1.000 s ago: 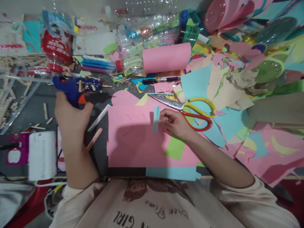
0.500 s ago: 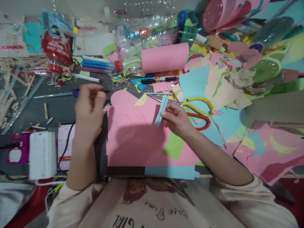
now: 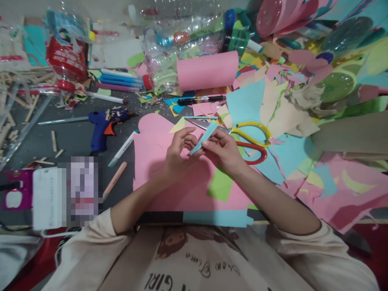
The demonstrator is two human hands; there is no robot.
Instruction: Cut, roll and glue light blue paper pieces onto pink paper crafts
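Pinched between thumb and fingers of the right hand [image 3: 222,147], above a pink paper sheet [image 3: 178,198] on the table [image 3: 72,141]: a light-blue paper strip [image 3: 207,135], slanted, with lengthwise lines suggestive of folding. At its lower end, with fingers half curled: the left hand [image 3: 182,150]; impossible to tell whether touching the strip or only just beside it. Partly behind the strip: scissors [image 3: 245,136] with one yellow and one red handle. Near the right forearm, on the pink sheet: a piece of green paper [image 3: 220,182]. To the left, lying on the table, out of either hand: a blue hot-glue gun [image 3: 98,128] with orange trigger and a clear glue stick [image 3: 63,121] projecting behind. Judged complete: cutting of the strip to a narrow shape and, probably, creasing along its length. Judged incomplete: attachment of the strip to any other piece, being free in the hand; also cutting along the thin curved mark on the pink sheet. Not determinable: any glue on the strip. Different from one second earlier: glue gun out of the left hand's grip and down on the table; left hand away from the gun and across to the strip; strip tilted from nearly upright to a slant. Unchanged in place: scissors and green paper.
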